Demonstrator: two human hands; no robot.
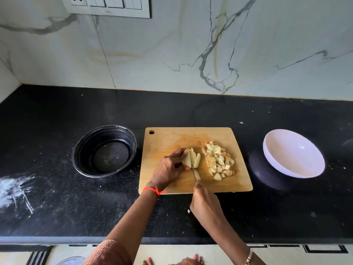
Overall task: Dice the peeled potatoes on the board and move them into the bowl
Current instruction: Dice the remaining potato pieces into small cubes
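Potato half-covered by left hand.

Sliced potato, diced heap on board

The handle of the thin steel knife is fully hidden inside the right hand; only the narrow blade shows, seen from its edge. The left hand covers the left part of the half-cut pale yellow potato, so its shape there cannot be told. The grey switch panel on the far wall is cut by the top edge. The black stone worktop runs out of the picture at left and right. At the bottom edge, a pale round object is cut off and blurred. Some small white bits on the worktop are too small to name.
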